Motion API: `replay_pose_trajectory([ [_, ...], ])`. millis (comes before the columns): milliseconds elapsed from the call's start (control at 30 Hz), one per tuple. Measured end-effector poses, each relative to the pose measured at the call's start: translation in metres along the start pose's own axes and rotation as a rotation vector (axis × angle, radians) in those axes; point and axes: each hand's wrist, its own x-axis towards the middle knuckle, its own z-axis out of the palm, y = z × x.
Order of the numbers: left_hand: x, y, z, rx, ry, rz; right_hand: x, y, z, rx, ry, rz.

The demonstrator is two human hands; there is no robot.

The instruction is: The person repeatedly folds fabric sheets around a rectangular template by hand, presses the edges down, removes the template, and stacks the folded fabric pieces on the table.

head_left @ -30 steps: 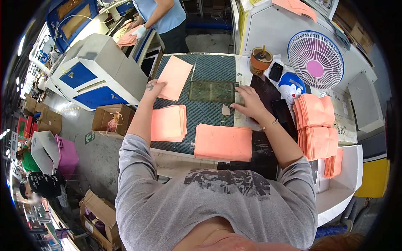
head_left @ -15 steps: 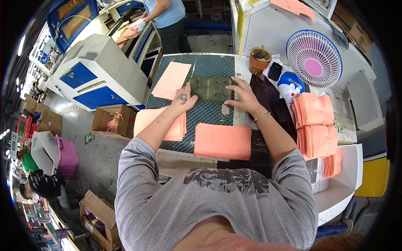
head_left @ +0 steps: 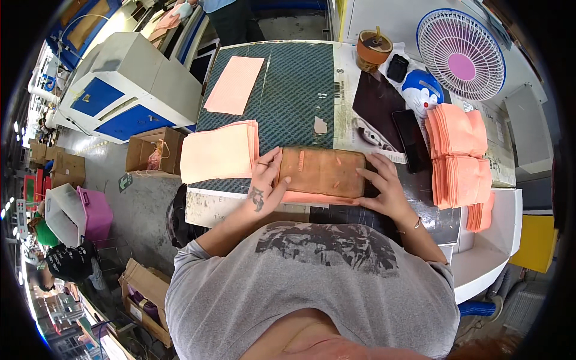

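Note:
A see-through brownish template plate (head_left: 322, 172) with small slots lies over the near stack of salmon-pink sheets (head_left: 321, 198), whose lower edge shows beneath it. My left hand (head_left: 269, 182) grips the plate's left edge, thumb on top. At the right edge my right hand (head_left: 384, 187) holds it, fingers bent over its side. Left of the plate is another stack of pink sheets (head_left: 219, 151). Farther off, a pink sheet or thin pile (head_left: 235, 85) rests on the green patterned mat (head_left: 288, 90).
Folded pink bundles (head_left: 459, 129) are piled at the right, beside a phone (head_left: 411, 138) and a blue-and-white round figure (head_left: 422, 90). Behind these stand a lidded cup (head_left: 373, 49) and a fan (head_left: 461, 54). A cardboard box (head_left: 153, 153) sits on the floor, left. Another person (head_left: 231, 18) stands beyond the table.
Both hands have brought the template plate from the mat toward me, onto the near pink stack. It looked dark green over the mat. The view has shifted too.

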Motion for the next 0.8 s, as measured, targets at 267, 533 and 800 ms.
replay_pose_trajectory([
  [267,-0.014,-0.008,0.007,0.164,-0.045,0.035,-0.011,-0.009,0.012,0.006,-0.013,0.049],
  [533,-0.013,-0.011,0.008,0.153,-0.054,-0.01,-0.008,-0.01,0.012,-0.03,-0.016,0.048],
  [800,-0.013,-0.009,0.009,0.272,-0.081,0.014,-0.008,-0.011,0.011,-0.038,-0.017,0.056],
])
